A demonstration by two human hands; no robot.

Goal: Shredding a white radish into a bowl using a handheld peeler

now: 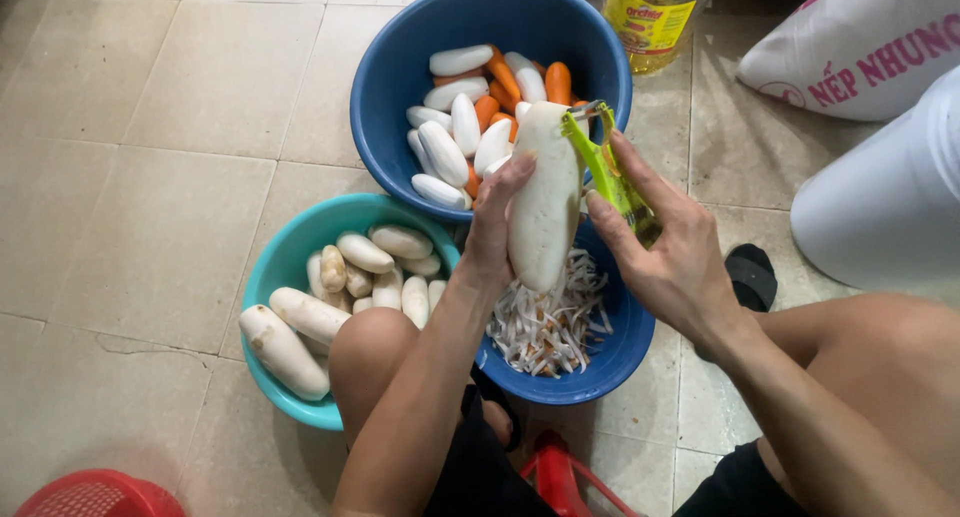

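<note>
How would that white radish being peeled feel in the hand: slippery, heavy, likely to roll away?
The white radish probably feels slick: its peeled surface looks smooth and moist, and the left hand grips it from the side. It seems stiff, holding straight under the green peeler. Being long and rounded, it would likely roll on the tiled floor.

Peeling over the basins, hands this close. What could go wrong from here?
1. The left hand grips the white radish right beside the green peeler held by the right hand; a slip might nick the fingers.
2. Peelings could miss the blue basin and land on the tiled floor.
</note>
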